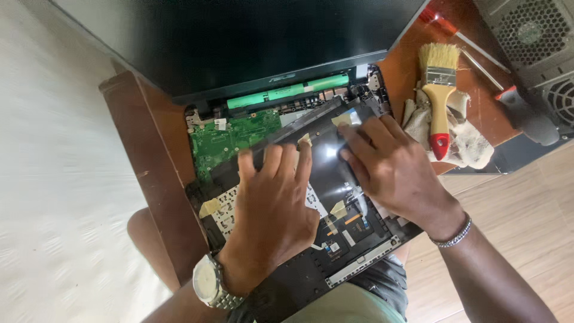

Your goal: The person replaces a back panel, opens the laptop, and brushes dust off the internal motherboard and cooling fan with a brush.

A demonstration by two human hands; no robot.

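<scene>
Head view shows laptop (263, 90) already opened, green board (230, 140) bared beside it, both hands, left (275, 206) and right (391, 167), pressing flat, ungrasping, on the lifted keyboard panel (326, 152).

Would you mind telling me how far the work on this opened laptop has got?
Done: the laptop's base is open, baring the green circuit board and green battery cells. In hand: the left hand and right hand press on the upturned keyboard panel, lying askew over the base. Left: the panel is not seated; the paintbrush and screwdriver lie aside.
</scene>
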